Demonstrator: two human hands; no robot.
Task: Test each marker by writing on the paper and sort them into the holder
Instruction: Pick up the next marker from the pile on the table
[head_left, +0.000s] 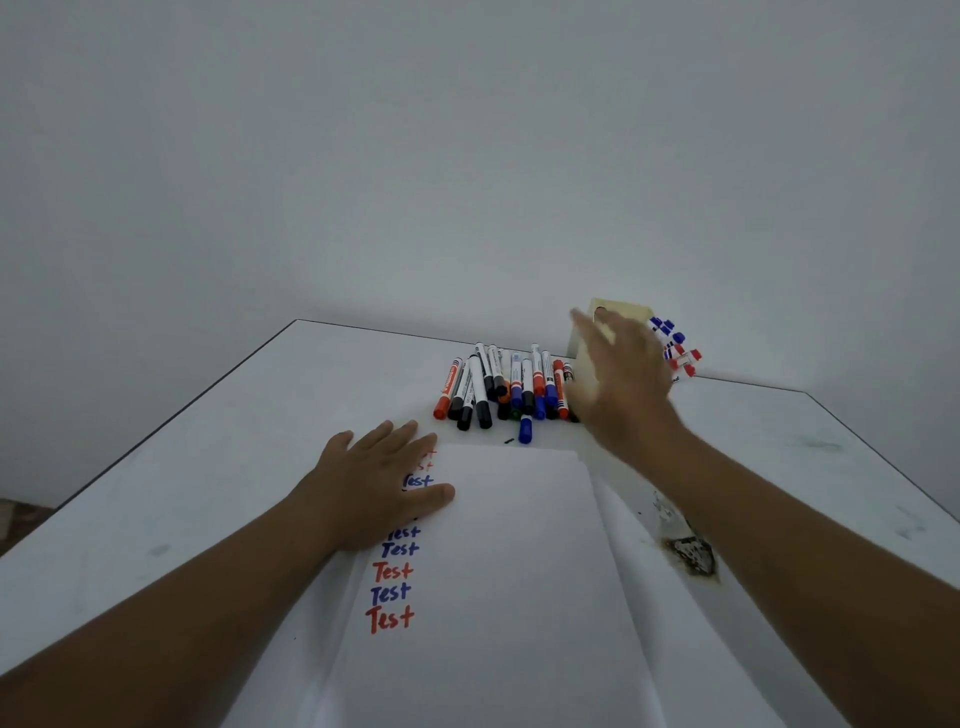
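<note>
Head view: left hand (376, 480) lies flat w/ fingers spread, pressing the paper (498, 571) on the white bench (208, 467); "Test" written down the sheet's left edge in red & blue. Right hand (618, 384) is blurred, fingers straight & loose, holding nothing, raised betw. the marker pile (498, 387) and the wooden holder (623, 312). Holder sits at bench's far edge, red/blue-capped sorted markers (678, 348) sticking out on its right side. Loose blue cap (525, 430) just near side of pile.
</note>
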